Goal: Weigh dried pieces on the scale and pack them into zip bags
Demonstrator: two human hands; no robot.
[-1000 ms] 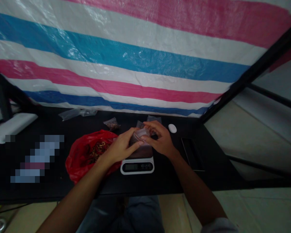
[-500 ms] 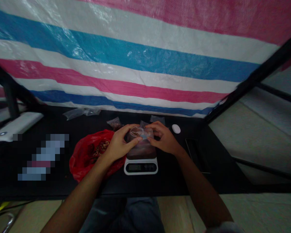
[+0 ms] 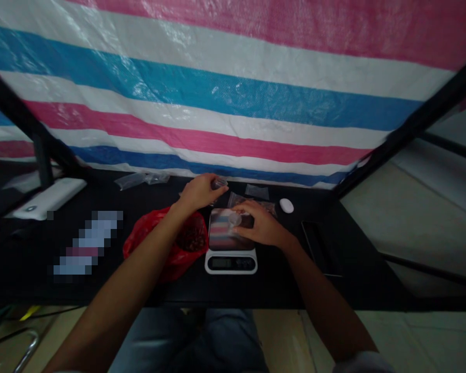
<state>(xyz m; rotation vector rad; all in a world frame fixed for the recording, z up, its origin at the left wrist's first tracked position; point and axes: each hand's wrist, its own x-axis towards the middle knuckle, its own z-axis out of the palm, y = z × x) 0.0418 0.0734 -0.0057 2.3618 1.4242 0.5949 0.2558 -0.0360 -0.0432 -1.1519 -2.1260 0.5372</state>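
Note:
My left hand (image 3: 202, 192) reaches past the back left of the scale, thumb and fingers closed on a small clear plastic item (image 3: 219, 182) whose kind I cannot make out. My right hand (image 3: 258, 221) is over the right side of the digital kitchen scale (image 3: 231, 263), its thumb and fingers around a small round translucent cup (image 3: 235, 219) at the shiny weighing plate (image 3: 220, 234). Just behind the right hand lies a clear plastic bag (image 3: 270, 208) with brownish contents, partly covered by the fingers. The scale's display is unreadable.
A red plastic bag (image 3: 140, 235) with dark reddish-brown pieces (image 3: 194, 239) stands left of the scale. Empty clear bags (image 3: 130, 181) lie at the back. A white rounded case (image 3: 286, 205), a dark phone-like slab (image 3: 320, 247) and a white device (image 3: 50, 198) lie around. A striped sheet (image 3: 233, 103) hangs behind.
Both hands were together on a clear bag over the scale. They have parted: the left moved back to a clear plastic item, the right holds a small cup. A filled bag now lies behind the scale.

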